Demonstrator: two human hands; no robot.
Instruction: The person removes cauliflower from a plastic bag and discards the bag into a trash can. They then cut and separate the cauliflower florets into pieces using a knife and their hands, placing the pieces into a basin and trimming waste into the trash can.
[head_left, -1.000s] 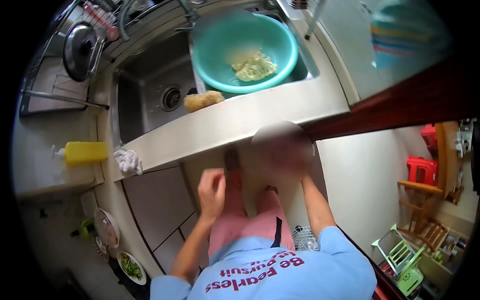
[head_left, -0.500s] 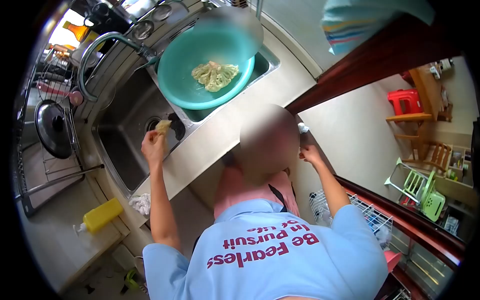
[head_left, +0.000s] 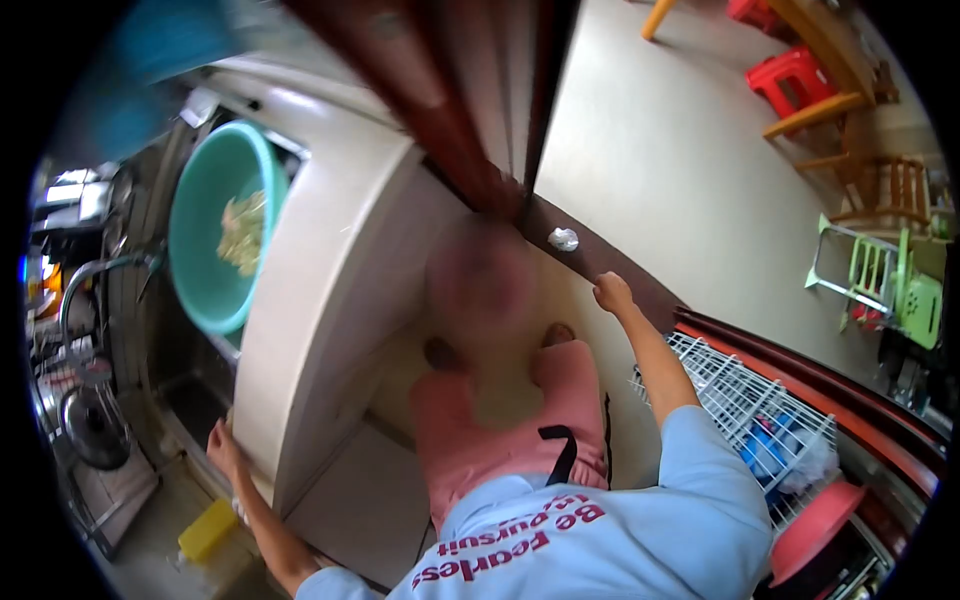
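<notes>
My left hand [head_left: 225, 450] is at the sink-side edge of the pale counter [head_left: 300, 235], its fingers drawn together; what they hold, if anything, is too small to make out. Beyond it, a turquoise basin [head_left: 190, 250] rests over the sink, with pale cauliflower [head_left: 243, 232] inside. My right hand [head_left: 612, 293] is held out over the floor as a loose fist, with nothing visible in it. Up and to its left, apart from it, a crumpled white wad [head_left: 563, 239] lies on the dark threshold strip.
A yellow bottle [head_left: 207, 530] stands below my left hand. At right are a white wire rack [head_left: 735, 395] with bags, a pink-red basin [head_left: 815, 530], a red stool [head_left: 790, 90] and a green folding chair [head_left: 915, 295]. A dark red door frame [head_left: 480, 150] rises ahead.
The view has swung right. My left hand was pinching the tan sponge over the sink half a second ago; the sponge is no longer discernible. My right hand remains extended as a fist.
</notes>
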